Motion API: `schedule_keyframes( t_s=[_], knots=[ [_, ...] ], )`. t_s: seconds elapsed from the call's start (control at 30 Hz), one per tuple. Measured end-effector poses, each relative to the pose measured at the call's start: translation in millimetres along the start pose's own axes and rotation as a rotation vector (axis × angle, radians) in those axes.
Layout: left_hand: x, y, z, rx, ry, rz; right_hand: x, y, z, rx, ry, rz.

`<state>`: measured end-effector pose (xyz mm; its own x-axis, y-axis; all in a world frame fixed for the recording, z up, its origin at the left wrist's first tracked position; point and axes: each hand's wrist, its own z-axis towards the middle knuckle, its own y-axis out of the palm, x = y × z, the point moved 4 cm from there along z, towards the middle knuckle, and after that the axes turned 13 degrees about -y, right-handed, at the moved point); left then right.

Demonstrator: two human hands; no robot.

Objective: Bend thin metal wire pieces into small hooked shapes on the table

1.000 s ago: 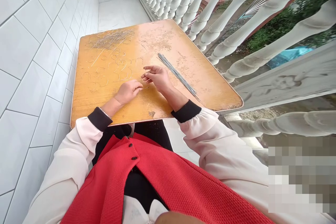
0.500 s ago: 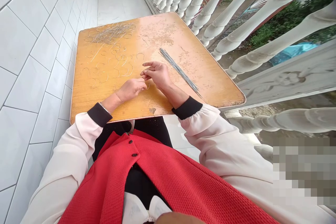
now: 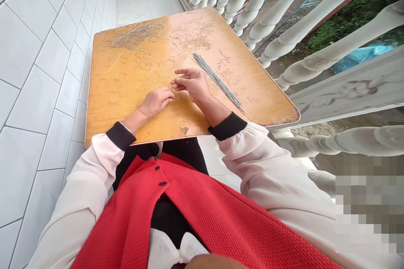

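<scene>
Both my hands rest near the middle of a worn orange table [image 3: 252,105]. My left hand [image 3: 155,101] is curled, fingertips pinched on one end of a thin piece of wire [image 3: 175,92]. My right hand [image 3: 191,83] pinches the other end of that wire, index finger stretched out. A bundle of straight wires [image 3: 217,83] lies just right of my right hand. Several bent wire hooks [image 3: 139,75] are scattered on the table beyond my left hand.
A tangled heap of wire [image 3: 134,35] sits at the table's far left corner. A white tiled wall [image 3: 41,50] runs along the left. A white balustrade [image 3: 284,17] borders the right side, close to the table's edge.
My hands have stayed together on the wire with only small finger shifts; my head tilted a little, so the table sits slightly higher and nearer in view.
</scene>
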<state>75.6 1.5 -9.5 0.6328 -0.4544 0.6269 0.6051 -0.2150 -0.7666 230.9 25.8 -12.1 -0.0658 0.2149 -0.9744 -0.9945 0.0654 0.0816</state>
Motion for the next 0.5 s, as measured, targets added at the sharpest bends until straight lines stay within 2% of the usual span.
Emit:
schedule_keyframes(
  t_s=[0.17,0.33,0.43,0.5],
  knots=[
    [-2,-2.1,1,0.05,-0.068,-0.01,-1,1,0,0.002,0.043,0.047],
    [-13,-8.7,5,0.133,-0.178,-0.282,-3,-2,1,0.035,0.054,0.03],
    [-28,-16.3,9,0.251,-0.315,-0.466,-4,-4,1,0.071,0.045,0.0],
    [-37,-17.9,11,0.278,-0.407,-0.556,-4,-6,1,0.092,0.038,-0.014]
  ],
)
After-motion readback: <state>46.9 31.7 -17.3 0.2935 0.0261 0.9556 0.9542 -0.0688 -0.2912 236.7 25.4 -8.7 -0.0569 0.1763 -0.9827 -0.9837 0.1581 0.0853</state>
